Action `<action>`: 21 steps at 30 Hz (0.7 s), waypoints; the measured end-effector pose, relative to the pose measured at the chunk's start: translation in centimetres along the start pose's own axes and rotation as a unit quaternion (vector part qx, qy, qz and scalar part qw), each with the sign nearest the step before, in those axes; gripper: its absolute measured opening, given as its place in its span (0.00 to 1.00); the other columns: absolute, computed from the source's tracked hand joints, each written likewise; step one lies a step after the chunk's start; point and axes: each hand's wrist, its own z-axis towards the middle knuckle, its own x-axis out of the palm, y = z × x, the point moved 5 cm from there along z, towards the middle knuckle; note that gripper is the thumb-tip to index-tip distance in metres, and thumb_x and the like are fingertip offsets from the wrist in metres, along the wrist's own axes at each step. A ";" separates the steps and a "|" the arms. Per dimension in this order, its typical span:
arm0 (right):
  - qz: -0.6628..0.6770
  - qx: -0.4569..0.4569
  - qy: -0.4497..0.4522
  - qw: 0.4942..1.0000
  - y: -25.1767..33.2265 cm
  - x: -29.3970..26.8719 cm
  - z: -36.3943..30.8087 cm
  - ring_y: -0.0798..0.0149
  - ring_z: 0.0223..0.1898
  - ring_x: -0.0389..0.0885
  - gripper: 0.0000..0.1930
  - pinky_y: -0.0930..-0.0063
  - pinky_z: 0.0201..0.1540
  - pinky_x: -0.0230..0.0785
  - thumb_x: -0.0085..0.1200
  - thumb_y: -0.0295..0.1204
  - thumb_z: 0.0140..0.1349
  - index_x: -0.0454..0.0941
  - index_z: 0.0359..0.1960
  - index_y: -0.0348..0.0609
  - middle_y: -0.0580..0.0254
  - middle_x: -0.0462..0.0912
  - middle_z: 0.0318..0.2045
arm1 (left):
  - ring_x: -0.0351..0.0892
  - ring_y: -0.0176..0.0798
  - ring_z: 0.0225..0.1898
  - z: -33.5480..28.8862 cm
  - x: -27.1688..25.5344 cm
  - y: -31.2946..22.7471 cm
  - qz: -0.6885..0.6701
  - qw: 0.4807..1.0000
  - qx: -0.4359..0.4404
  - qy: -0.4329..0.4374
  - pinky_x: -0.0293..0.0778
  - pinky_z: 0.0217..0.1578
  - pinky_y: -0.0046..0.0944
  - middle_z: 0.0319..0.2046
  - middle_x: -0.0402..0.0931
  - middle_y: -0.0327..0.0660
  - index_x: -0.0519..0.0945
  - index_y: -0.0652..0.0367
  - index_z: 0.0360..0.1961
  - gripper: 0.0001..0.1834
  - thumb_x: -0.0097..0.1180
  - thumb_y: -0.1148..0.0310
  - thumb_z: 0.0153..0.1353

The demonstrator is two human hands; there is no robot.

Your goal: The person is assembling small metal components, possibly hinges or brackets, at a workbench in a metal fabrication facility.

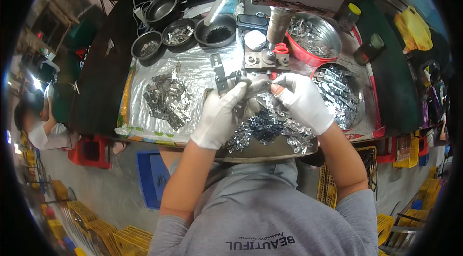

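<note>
Four dark round pans (146,44) stand at the bench's far left, beyond one loose pile of metal hinge plates (166,97) on clear plastic sheeting. At centre, the gloved left hand (221,114) and gloved right hand (301,101) meet, fingers pinched on a small silvery hinge piece (258,87) above a tray of parts (270,133). Two full metal bowls (313,36) sit right.
</note>
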 end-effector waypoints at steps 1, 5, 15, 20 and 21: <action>0.011 -0.002 -0.007 1.000 -0.1 -0.2 0.3 0.75 0.24 0.76 0.12 0.77 0.29 0.68 0.54 0.33 0.65 0.80 0.34 0.34 0.64 0.82 0.22 | 0.77 0.33 0.30 0.6 -0.3 0.3 -0.003 1.000 -0.023 -0.018 0.75 0.32 0.29 0.37 0.81 0.44 0.75 0.64 0.47 0.12 0.47 0.66 0.72; 0.026 -0.001 -0.016 1.000 -1.1 -1.4 2.0 0.73 0.23 0.77 0.12 0.76 0.28 0.70 0.52 0.33 0.66 0.80 0.34 0.34 0.63 0.82 0.22 | 0.76 0.33 0.29 3.4 -0.1 1.1 -0.056 0.995 -0.048 -0.069 0.75 0.30 0.27 0.43 0.78 0.44 0.75 0.61 0.52 0.14 0.52 0.66 0.70; 0.144 0.102 -0.047 0.983 -4.1 -2.0 7.7 0.73 0.20 0.75 0.08 0.78 0.22 0.66 0.54 0.28 0.65 0.79 0.30 0.36 0.64 0.78 0.21 | 0.73 0.28 0.23 10.0 -1.7 1.5 -0.069 0.990 -0.089 -0.088 0.70 0.18 0.24 0.34 0.78 0.35 0.76 0.52 0.46 0.12 0.55 0.58 0.68; 0.238 0.124 -0.063 0.961 -4.9 -1.8 8.1 0.74 0.18 0.73 0.09 0.79 0.20 0.65 0.56 0.30 0.65 0.78 0.28 0.36 0.66 0.76 0.20 | 0.71 0.26 0.20 10.5 -1.8 1.6 -0.047 0.989 -0.088 -0.110 0.67 0.15 0.22 0.33 0.78 0.33 0.76 0.52 0.46 0.12 0.55 0.59 0.68; 0.257 0.122 -0.063 0.957 -5.0 -1.9 8.1 0.74 0.18 0.72 0.10 0.80 0.20 0.64 0.57 0.30 0.64 0.78 0.28 0.36 0.67 0.75 0.20 | 0.71 0.26 0.20 10.5 -1.6 1.4 -0.037 0.991 -0.075 -0.107 0.68 0.15 0.23 0.33 0.78 0.32 0.76 0.53 0.45 0.11 0.55 0.59 0.68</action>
